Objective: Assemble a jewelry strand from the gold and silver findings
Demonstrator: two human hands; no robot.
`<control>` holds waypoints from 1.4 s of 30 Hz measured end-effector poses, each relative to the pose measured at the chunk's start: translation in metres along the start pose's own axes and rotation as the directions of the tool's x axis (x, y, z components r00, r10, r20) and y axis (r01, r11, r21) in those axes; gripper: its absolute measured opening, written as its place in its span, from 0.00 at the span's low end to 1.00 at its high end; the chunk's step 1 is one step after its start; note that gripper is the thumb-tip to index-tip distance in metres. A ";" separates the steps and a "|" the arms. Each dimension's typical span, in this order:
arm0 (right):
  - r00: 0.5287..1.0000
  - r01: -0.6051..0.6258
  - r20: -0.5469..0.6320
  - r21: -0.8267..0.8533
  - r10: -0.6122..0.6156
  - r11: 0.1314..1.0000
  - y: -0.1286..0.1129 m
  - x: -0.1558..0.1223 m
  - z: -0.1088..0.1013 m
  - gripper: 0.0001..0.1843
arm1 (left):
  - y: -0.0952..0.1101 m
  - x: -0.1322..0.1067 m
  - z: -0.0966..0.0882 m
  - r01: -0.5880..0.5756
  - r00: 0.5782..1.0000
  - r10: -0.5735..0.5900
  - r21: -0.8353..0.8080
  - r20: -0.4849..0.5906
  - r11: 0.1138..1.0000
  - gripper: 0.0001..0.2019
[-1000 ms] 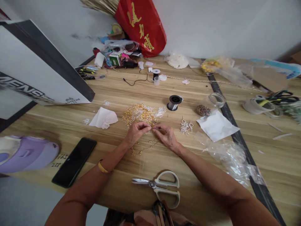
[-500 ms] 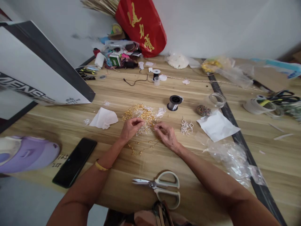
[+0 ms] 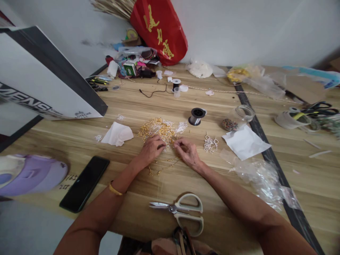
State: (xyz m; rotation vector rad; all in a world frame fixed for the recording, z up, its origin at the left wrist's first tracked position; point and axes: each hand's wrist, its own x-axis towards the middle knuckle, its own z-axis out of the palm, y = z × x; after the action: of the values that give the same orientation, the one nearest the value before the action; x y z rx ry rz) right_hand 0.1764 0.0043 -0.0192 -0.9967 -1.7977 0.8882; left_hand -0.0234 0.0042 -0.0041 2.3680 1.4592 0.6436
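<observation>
Loose gold and silver beads (image 3: 156,126) lie heaped on the wooden table. At the heap's near edge, my left hand (image 3: 152,151) reaches down with its fingers bent together; what they pinch, if anything, is too small to make out. Close by on the right, my right hand (image 3: 188,152) is closed, thumb against fingers. A thin gold beaded strand (image 3: 159,172) curves across the table below both hands and runs up to my right fingers. Cream-handled scissors (image 3: 173,208) lie partly open nearer my body. Beyond the heap stands a spool of wire (image 3: 197,116).
Silver ring-shaped pieces (image 3: 210,143) lie right of my right hand, with a glass jar (image 3: 237,118), white paper (image 3: 247,143) and plastic bags (image 3: 265,180) farther right. Leftward are crumpled paper (image 3: 117,134), a phone (image 3: 84,183), a purple container (image 3: 34,173) and a large box (image 3: 50,78).
My left hand has turned over and moved slightly right and down, its fingers now lower at the heap's near edge. My right hand has stayed almost still.
</observation>
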 end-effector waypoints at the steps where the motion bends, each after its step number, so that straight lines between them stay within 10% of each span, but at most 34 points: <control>1: 1.000 -0.007 0.000 0.005 0.007 1.000 0.000 0.000 0.000 0.09 | 0.000 0.000 0.000 -0.007 1.000 0.006 0.011 0.003 1.000 0.06; 42: 0.999 -0.017 0.037 -0.016 0.017 1.000 0.004 0.000 0.001 0.09 | -0.005 0.002 -0.015 -0.004 0.999 0.006 -0.067 0.032 0.998 0.05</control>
State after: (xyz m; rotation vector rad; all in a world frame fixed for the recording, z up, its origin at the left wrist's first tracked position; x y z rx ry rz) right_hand 0.1765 0.0058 -0.0227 -1.0131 -1.8328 0.9098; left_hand -0.0345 0.0081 0.0069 2.3211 1.3968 0.6423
